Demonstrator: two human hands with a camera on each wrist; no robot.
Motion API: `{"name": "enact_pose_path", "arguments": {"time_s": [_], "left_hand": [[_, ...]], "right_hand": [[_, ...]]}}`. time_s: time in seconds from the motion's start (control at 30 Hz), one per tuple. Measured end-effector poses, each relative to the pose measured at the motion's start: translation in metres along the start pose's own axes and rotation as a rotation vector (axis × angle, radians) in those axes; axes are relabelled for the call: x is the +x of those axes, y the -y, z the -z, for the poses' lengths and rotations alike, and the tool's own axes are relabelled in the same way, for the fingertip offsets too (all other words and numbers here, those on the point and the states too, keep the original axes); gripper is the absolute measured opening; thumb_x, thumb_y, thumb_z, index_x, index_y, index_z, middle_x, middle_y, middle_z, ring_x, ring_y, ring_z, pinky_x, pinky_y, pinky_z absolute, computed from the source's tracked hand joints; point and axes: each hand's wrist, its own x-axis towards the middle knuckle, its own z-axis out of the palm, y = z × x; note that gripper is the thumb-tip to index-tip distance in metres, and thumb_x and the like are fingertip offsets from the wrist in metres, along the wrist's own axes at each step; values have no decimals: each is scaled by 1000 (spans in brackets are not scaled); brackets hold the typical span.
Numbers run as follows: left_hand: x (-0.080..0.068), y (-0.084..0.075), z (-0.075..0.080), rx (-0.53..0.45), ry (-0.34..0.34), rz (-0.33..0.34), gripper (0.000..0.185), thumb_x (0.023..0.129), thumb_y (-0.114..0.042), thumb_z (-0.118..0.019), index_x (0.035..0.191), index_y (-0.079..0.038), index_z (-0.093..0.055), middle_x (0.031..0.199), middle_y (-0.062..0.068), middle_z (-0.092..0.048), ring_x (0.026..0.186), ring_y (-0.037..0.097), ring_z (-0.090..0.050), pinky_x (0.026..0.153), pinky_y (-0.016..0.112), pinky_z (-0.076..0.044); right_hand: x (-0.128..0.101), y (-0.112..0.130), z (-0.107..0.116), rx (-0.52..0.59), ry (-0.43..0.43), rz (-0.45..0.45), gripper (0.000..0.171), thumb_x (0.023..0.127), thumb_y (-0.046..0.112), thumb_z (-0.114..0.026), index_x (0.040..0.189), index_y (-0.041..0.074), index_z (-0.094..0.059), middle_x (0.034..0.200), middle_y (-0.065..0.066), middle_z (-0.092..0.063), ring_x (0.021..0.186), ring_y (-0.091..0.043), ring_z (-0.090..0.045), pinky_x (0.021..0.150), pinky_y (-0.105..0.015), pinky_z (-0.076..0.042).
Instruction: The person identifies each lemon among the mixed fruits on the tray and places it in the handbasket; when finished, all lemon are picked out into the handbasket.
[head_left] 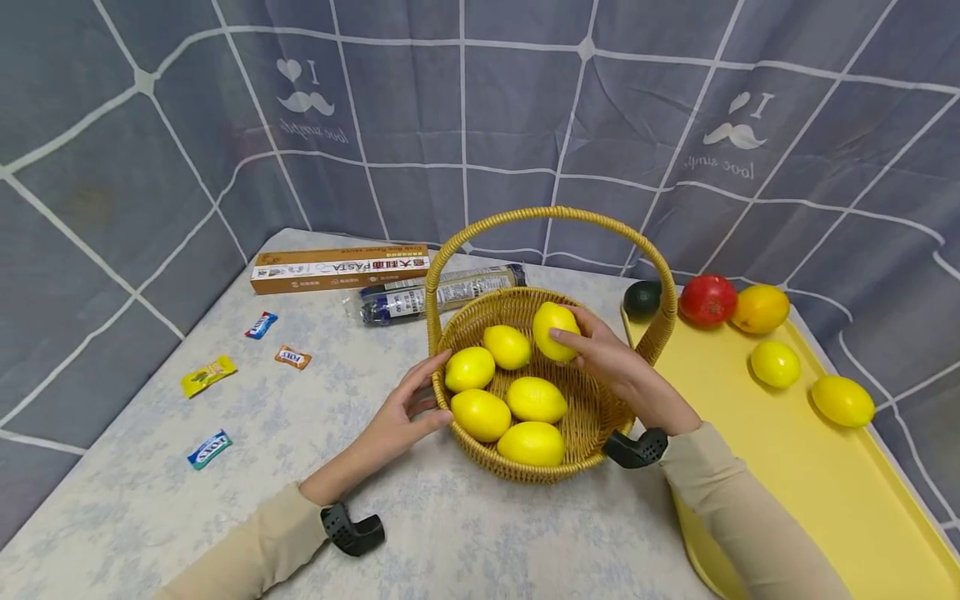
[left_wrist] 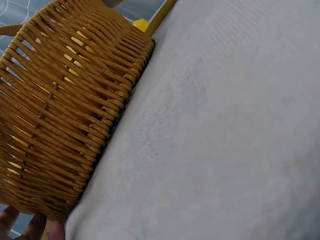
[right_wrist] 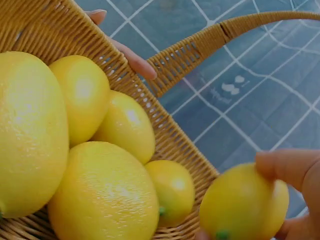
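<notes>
A wicker basket (head_left: 592,223) with a tall arched handle stands on the table, holding several lemons (head_left: 531,444). My right hand (head_left: 611,354) pinches another lemon (head_left: 553,331) between thumb and fingers, inside the far rim; the right wrist view shows this held lemon (right_wrist: 240,202) beside the others. Against the basket's left side rests my left hand (head_left: 401,417), fingers fairly straight near the handle's foot and thumb at the rim. Only its fingertips (left_wrist: 35,227) show in the left wrist view, below the woven wall.
Right of the basket lies a yellow tray (head_left: 738,450) with an avocado (head_left: 642,299), a pomegranate (head_left: 708,301), an orange-yellow fruit (head_left: 761,309) and two lemons (head_left: 843,401). Behind are a pasta box (head_left: 341,268) and dark packages (head_left: 442,293). Several small wrapped candies (head_left: 209,376) lie left.
</notes>
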Motion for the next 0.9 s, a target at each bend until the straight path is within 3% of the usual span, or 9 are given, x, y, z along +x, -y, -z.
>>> {"name": "enact_pose_path", "arguments": {"time_s": [0.1,0.2,0.37,0.57,0.7,0.77,0.83,0.9], "left_hand": [[-1,0,-1,4,-6,5,67,92,-21,-63,149,-15,-29,151,7,-17,130,33,-31,98,48,-36],[-1,-2,-2,2,-6,7,67,92,-20,-63,149,-15,-29,151,7,-17,130,33,-31,98,48,-36],[-1,-3,-4,-9,4,7,68,92,-21,-64,149,-15,-28,151,7,-17,130,32,-31,99,47,-36],[-1,-2,-5,-14,7,8,67,92,-18,-63,149,-15,-28,151,7,-18,130,31,-31,99,46,-36],[-2,-2,-5,-11,4,7,68,92,-17,-63,149,-14,-27,151,8,-18,131,32,-31,99,46,-36],[-2,-2,-4,-5,2,5,68,92,-19,-63,149,-14,-27,151,8,-18,131,32,-30,99,46,-36],[-1,-3,-3,4,-1,-2,68,92,-20,-63,149,-13,-27,151,8,-17,131,32,-31,99,46,-36],[0,-5,-2,16,-6,-10,68,92,-22,-63,149,-13,-28,151,8,-18,130,32,-31,99,47,-36]], "right_hand": [[2,-5,0,17,-33,-60,63,98,12,-48,148,3,-12,132,-22,-31,100,-24,-42,80,-32,-43],[2,-9,0,42,-60,-106,63,98,9,-47,148,2,-10,133,-24,-29,105,-27,-41,85,-35,-42],[1,-14,-1,36,-44,-112,62,99,1,-42,149,0,-4,144,-27,-16,124,-37,-31,100,-45,-34],[-3,-11,-3,-36,-8,-111,63,100,2,-39,149,-1,2,150,-26,-2,136,-38,-14,106,-48,-23],[-24,-1,3,-292,69,50,61,101,13,-43,149,0,-8,152,-22,-9,137,-37,-11,107,-52,-18],[-47,5,8,-433,135,165,57,100,16,-46,149,4,-20,150,-18,-20,136,-35,-19,106,-50,-22],[-76,10,19,-547,232,282,51,99,14,-48,147,8,-29,147,-13,-30,133,-31,-27,105,-43,-27],[-106,13,37,-584,344,353,49,98,5,-47,145,10,-34,144,-11,-37,131,-26,-33,103,-33,-32]]}}
